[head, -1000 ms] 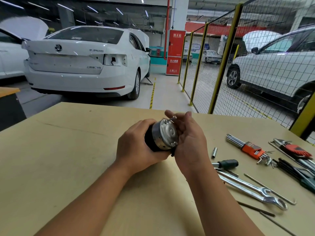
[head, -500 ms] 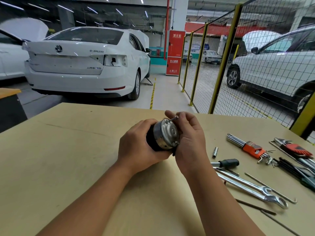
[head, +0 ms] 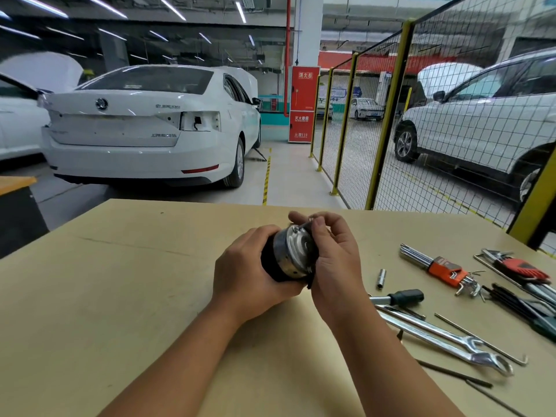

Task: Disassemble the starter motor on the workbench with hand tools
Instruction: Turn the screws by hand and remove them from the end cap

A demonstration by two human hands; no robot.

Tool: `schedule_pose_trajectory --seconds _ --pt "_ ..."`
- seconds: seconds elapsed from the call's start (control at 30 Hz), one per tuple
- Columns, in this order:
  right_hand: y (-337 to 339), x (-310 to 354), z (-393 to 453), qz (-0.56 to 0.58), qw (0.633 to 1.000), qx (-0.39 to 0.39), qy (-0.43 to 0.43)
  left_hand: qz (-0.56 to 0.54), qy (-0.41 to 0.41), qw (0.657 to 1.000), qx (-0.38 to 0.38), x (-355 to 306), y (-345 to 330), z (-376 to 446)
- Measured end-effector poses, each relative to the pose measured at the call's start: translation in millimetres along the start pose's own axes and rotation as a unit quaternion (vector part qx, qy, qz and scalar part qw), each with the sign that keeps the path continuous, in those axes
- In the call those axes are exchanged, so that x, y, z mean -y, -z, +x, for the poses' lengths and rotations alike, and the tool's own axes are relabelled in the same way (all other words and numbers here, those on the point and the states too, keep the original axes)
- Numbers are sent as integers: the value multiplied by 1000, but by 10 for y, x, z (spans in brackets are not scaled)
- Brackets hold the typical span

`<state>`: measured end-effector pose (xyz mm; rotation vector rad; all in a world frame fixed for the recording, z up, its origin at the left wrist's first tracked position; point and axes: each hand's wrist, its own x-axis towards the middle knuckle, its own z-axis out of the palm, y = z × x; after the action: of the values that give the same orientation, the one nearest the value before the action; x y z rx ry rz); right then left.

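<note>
Hands [head: 294, 266] both curled round starter motor [head: 293, 254] above workbench [head: 120, 296], right fingertips [head: 316, 225] seemingly pinching a bolt.

The left hand [head: 246, 272] covers most of the starter motor's [head: 293, 254] dark body, and the right hand [head: 337, 266] hides its far side. What the right fingertips pinch at the motor's top edge is too small to tell (a glint of metal only). At lower right, the frame's edge crops the dark-handled tools [head: 523, 308].
</note>
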<state>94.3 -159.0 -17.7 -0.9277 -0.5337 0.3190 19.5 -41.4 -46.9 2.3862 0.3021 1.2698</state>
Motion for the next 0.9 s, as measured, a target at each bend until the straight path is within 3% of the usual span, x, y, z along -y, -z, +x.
schedule_pose_trajectory --seconds 0.17,0.33,0.57,0.77,0.9 --pt "-38 21 -55 -50 998 -5 41 8 -11 1000 15 -17 11 -3" --pt "-23 -9 -12 -20 1000 -4 11 0 -15 1000 2 35 -2 10" --pt "-67 34 -12 -49 997 0 56 7 -13 1000 7 51 -18 26" --pt "-26 24 -4 25 1000 0 -18 0 -6 1000 -1 46 -20 21" --pt "-11 62 9 30 999 15 -21 -5 -13 1000 -10 34 -15 22"
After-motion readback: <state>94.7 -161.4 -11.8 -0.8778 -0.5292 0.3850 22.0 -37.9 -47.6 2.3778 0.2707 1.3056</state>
